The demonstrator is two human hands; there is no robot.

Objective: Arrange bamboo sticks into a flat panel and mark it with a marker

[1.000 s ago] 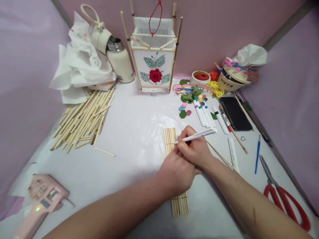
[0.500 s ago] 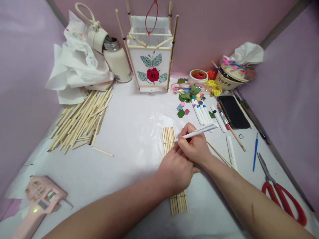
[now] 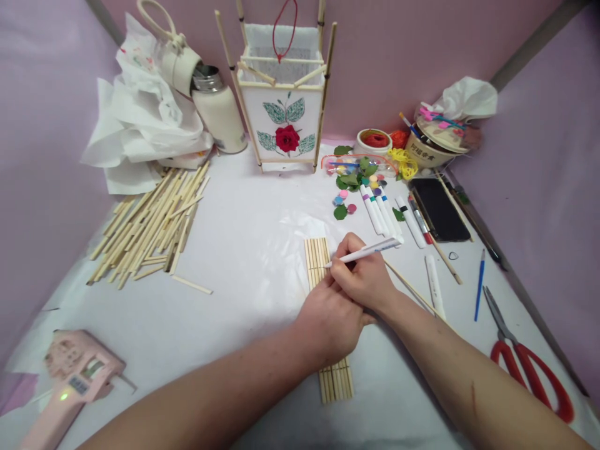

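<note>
A row of thin bamboo sticks lies side by side on the white table, with dark lines across it near both ends. My left hand lies across the middle of the row, its fingers closed round the sticks and partly hidden. In my right hand is a white pen, pinched between thumb and fingers. The pen's tip meets the right edge of the row, level with the upper dark line. My right hand rests against the left one.
A bamboo-framed lantern with a red rose stands behind. Loose sticks and a pink glue gun are at left. Markers, a black phone and red-handled scissors lie at right. An open bottle stands at back left.
The pen has tilted slightly in my right hand and its back end has shifted a little left. My left hand stays on the sticks. The whole view has shifted slightly.
</note>
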